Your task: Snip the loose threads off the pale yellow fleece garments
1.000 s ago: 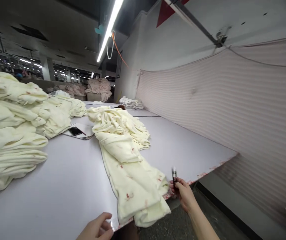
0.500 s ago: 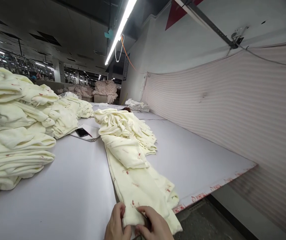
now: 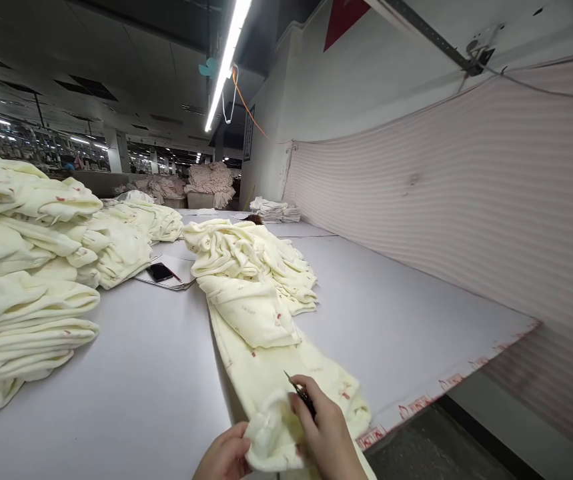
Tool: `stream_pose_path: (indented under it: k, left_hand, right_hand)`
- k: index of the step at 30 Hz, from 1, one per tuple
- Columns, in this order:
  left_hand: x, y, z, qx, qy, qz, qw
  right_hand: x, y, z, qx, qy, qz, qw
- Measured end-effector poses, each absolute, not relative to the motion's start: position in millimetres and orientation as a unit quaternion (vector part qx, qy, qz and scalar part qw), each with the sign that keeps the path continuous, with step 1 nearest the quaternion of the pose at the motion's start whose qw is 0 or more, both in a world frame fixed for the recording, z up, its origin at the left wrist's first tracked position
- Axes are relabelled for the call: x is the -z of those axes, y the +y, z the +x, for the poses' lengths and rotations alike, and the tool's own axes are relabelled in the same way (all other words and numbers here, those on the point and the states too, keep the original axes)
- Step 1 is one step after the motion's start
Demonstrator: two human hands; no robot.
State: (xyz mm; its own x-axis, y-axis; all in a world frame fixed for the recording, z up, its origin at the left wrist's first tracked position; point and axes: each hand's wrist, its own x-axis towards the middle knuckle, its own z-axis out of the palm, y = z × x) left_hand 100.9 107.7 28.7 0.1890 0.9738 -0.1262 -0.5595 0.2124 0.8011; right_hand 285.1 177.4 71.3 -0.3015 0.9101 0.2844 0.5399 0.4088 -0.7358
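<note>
A pale yellow fleece garment (image 3: 246, 373) with small reddish prints lies lengthwise on the table, its near end lifted and turned so the paler inside of the opening (image 3: 271, 423) shows. At the left rim of that opening, my left hand (image 3: 226, 453) pinches the cloth between thumb and fingers. My right hand (image 3: 323, 427) is closed around dark thread snips (image 3: 302, 395), their thin tip pointing up and to the left above the fabric. Part of the cloth beneath my right hand is hidden.
Tall stacks of the same yellow fleece (image 3: 26, 320) stand on the left. A black phone (image 3: 160, 272) rests on papers (image 3: 181, 267) beyond the white table (image 3: 156, 393). Folded white cloths (image 3: 271, 210) sit far back; a striped sheet (image 3: 441, 200) covers the right wall.
The near end of the garment has been raised and turned open. My right hand has moved up and right, showing the snips clearly; my left hand has shifted slightly left and down.
</note>
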Motion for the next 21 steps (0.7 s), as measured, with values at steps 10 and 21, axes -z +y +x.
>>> stream_pose_path:
  k: [10, 21]
  left_hand:
    - [-43, 106, 114, -0.583, 0.239, 0.217, 0.746]
    - [-46, 109, 119, -0.559, 0.267, 0.218, 0.754]
  right_hand:
    - [-85, 152, 299, -0.223, -0.844, -0.4, 0.279]
    - [-84, 164, 291, -0.257, -0.811, -0.421, 0.315]
